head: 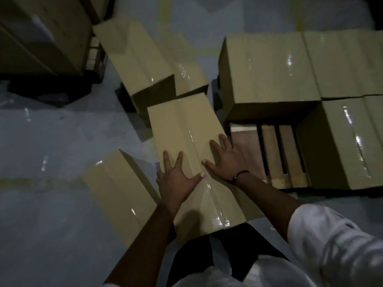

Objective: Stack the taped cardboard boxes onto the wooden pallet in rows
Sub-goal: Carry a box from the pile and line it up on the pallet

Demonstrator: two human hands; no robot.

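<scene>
- Left hand point(178, 177): reaches forward on a bare forearm and lies palm-down on the top of the nearest taped box point(176, 129). The fingers are straight and spread apart, and the thumb points right toward the shiny tape seam.
- Right hand point(223, 160): also lies palm-down on the same box top, on the right of the seam. The fingers are straight and splayed, with the outer ones reaching the box's right edge. They rest on the cardboard and do not curl round it.
- A dark wristband point(240, 175) sits on the right wrist. Above it is a white sleeve point(331, 245), pushed up the forearm.
- The box under the hands lies lengthwise away from the person, just left of the wooden pallet point(275, 154) and not on it. I cannot tell whether its underside rests on the floor point(51, 141).
- Boxes on the pallet: three can be counted. Two stand side by side in the far row point(269, 67) and one at the near right point(342, 141). The picture edge cuts off anything further right.
- The bare slats show at the pallet's near left corner.
- Boxes off the pallet: four in all. They are the one under the hands, one at the lower left point(116, 187), and two side by side beyond it point(134, 54).
- Upper left: a blurred stack of larger cartons point(41, 38).
</scene>
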